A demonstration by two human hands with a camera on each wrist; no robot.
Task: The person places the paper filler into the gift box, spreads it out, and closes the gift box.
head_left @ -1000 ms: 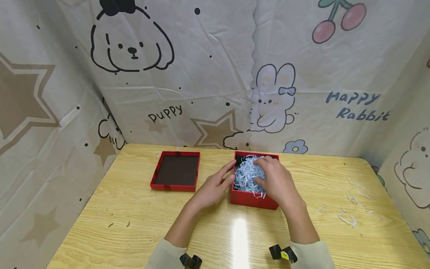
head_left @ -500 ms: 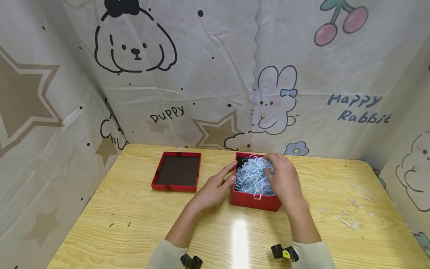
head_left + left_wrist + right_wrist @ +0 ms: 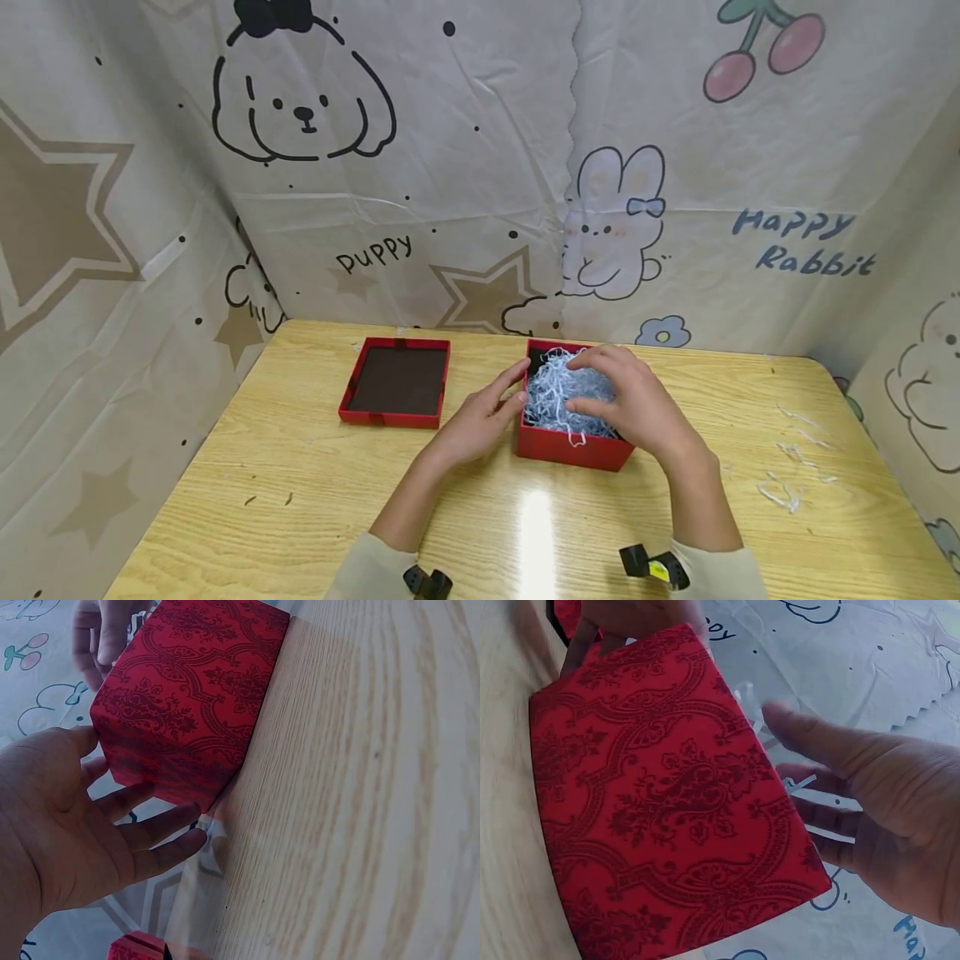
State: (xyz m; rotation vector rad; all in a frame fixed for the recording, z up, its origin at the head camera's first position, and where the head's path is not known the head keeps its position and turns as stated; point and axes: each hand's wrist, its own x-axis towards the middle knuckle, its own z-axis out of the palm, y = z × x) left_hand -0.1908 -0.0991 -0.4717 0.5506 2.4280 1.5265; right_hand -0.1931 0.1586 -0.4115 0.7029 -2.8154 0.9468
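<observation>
A red box (image 3: 573, 450) with a dark floral pattern stands on the table, filled with pale blue shredded paper (image 3: 551, 400). My left hand (image 3: 474, 427) rests along the box's left side; in the left wrist view its fingers (image 3: 161, 825) lie fairly straight against the patterned wall (image 3: 195, 682). Over the right part of the box is my right hand (image 3: 633, 404), thumb and fingers spread apart above the paper. In the right wrist view, its thumb (image 3: 817, 739) is near the rim, where a few white strands (image 3: 802, 782) poke out.
To the left lies a red lid (image 3: 393, 379), dark inside face up. Loose paper strips (image 3: 780, 492) are scattered on the table's (image 3: 315, 500) right side. A printed cloth (image 3: 465, 192) hangs behind the table's back edge.
My right hand shifts right over the box, then comes back leftward with its fingers spread wider above the paper. The left hand keeps its place at the box's side.
</observation>
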